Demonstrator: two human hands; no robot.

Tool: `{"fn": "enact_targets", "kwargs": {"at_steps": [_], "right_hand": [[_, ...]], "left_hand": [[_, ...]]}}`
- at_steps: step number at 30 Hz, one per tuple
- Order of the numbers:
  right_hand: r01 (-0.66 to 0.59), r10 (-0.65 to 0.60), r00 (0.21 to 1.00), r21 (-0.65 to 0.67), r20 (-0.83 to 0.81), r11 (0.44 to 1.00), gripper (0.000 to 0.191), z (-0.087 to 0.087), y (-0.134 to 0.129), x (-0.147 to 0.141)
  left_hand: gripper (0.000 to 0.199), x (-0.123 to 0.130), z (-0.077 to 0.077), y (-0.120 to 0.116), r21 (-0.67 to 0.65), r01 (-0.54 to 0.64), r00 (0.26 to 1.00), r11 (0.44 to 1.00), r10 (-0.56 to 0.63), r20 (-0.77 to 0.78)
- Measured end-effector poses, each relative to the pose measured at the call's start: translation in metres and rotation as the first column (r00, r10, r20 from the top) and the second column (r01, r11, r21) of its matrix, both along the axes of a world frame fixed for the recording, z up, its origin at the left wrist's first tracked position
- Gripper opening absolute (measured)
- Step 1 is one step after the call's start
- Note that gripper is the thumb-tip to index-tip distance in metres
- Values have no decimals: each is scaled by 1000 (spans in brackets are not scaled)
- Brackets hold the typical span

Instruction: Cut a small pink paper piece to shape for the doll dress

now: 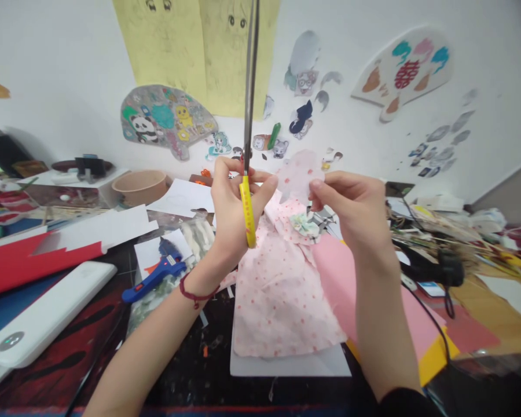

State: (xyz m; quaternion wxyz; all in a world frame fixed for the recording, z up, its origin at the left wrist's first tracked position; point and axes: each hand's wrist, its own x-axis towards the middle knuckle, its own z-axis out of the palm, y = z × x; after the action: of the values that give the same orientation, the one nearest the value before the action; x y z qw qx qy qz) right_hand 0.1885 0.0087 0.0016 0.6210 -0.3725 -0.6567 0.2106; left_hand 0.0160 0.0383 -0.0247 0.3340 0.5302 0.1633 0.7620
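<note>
Upright in my left hand (232,202) is a pair of scissors (248,214) with yellow handles, its blades closed and pointing up. The left thumb reaches to the edge of a small piece of polka-dot fabric (299,174); whether it grips it I cannot tell. My right hand (351,202) pinches that pale pink piece at its right side, between thumb and forefinger. Below both hands lies a small pink dotted fabric dress (282,295) with a pale ruffled flower (304,224) near its top. It rests on a white sheet (290,366).
A blue glue gun (156,278) and a white power bank (47,313) lie on the left. Pink paper (338,272) sits under my right forearm, with a black cable (434,330) beyond it. Cluttered craft supplies line the wall, near a round tan container (141,188).
</note>
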Motion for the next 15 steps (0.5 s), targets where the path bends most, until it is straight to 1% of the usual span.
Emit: {"fn": "enact_targets", "kwargs": {"at_steps": [7,11,15], "right_hand": [[-48,48,999,-21,6,999,13,-1,7,8],[-45,45,999,-2,-11,999,12,-3,10,8],[-56,56,998,1,-12,998,15,-6,12,0]], "left_hand": [[45,-2,-4,12,-8,-27,999,1000,28,28],[45,-3,-4,12,-13,-49,999,999,49,14],[47,-1,-6,9,3,-28,999,1000,28,-37]]}}
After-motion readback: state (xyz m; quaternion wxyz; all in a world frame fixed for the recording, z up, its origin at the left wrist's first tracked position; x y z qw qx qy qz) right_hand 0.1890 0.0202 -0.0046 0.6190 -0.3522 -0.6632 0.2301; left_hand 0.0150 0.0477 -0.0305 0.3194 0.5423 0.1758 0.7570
